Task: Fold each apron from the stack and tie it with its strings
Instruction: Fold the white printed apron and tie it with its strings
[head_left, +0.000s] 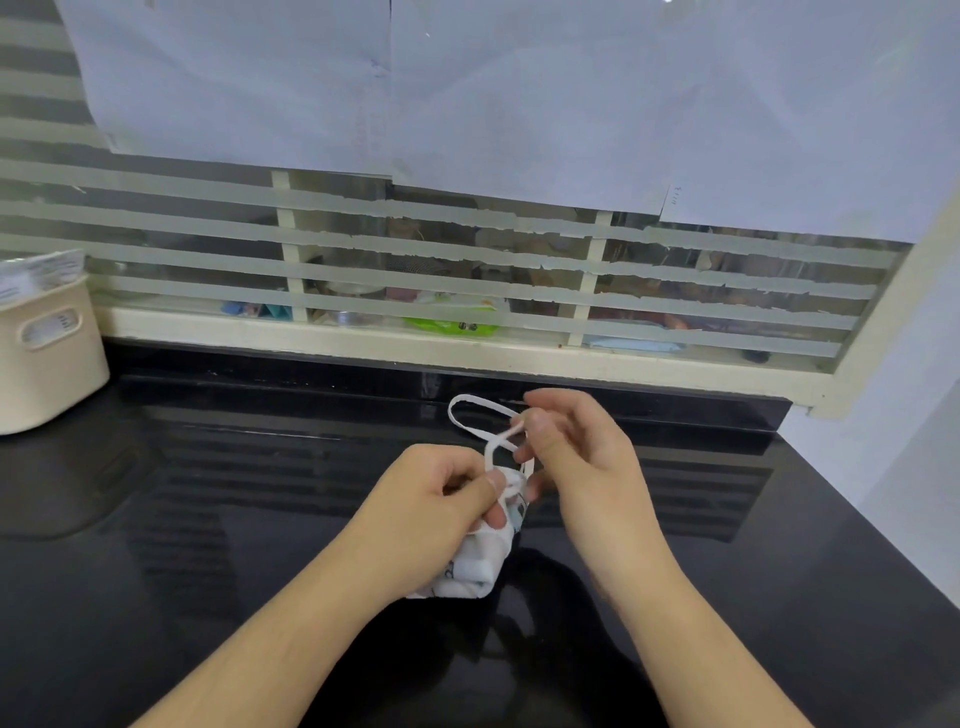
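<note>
Tying step, we judge: left hand (441, 499) clamps the folded apron (480, 564) above the countertop (779, 519) near its back edge. Right hand (566, 447) pinches the string (475, 410) loop; next we'd cinch the knot.

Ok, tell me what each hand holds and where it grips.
The left hand grips the folded apron at its top end; the right hand pinches the white string near its loop.

A cream basket (49, 358) stands at the far left of the glossy black table (234, 493), below a striped window (467, 270) partly covered with paper sheets (519, 93).
</note>
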